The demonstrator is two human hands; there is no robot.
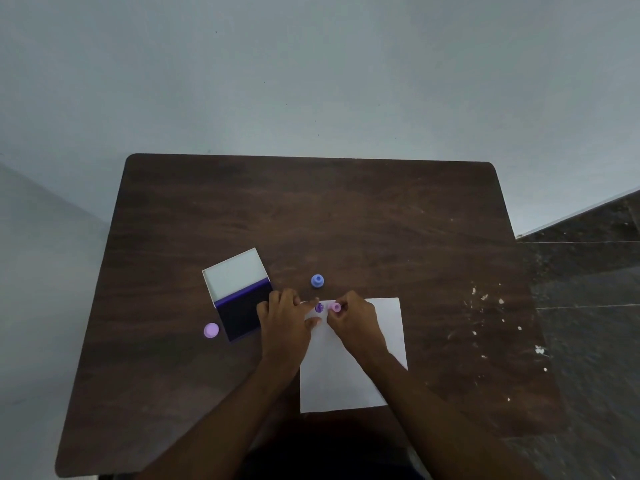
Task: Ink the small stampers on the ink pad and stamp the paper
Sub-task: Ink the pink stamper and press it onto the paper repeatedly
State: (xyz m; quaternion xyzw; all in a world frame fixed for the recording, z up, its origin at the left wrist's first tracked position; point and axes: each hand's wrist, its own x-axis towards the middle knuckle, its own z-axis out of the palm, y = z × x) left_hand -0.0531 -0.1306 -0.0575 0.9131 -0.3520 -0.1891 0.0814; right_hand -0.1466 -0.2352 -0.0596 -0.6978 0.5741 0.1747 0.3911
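Head view, dark wood desk (346, 209). White paper (349, 375) lay at the near centre. The ink pad (242, 311) sat open just left of the paper, its white lid (235, 273) folded back on the far side.

Right hand (356, 323) was pinched closed on a pink stamper (336, 307), which stood at the paper's far edge; whether its face was touching the sheet could not be told. Left hand (287, 320) rested with fingers spread loosely on the paper's far left corner, holding nothing, apparently pinning the sheet down. One purple imprint (319, 308) showed on the paper between the two hands, just left of the pink stamper.

Two other stampers stood idle: a blue stamper (317, 281) on the desk beyond the paper, and a light purple stamper (211, 330) left of the ink pad.

Judgement: stamping step in hand, early in the task, since most of the sheet was blank.

Notes for doing this step well:
- Keep the stamper upright and press straight down; tilt would likely leave a partial print.
- Keep the left hand pinning the corner so the sheet does not slide or lift with the stamper.
- Lift straight up, no twist, to avoid smearing.
- Place it clear of the existing imprint, and keep the left fingers off the wet ink.
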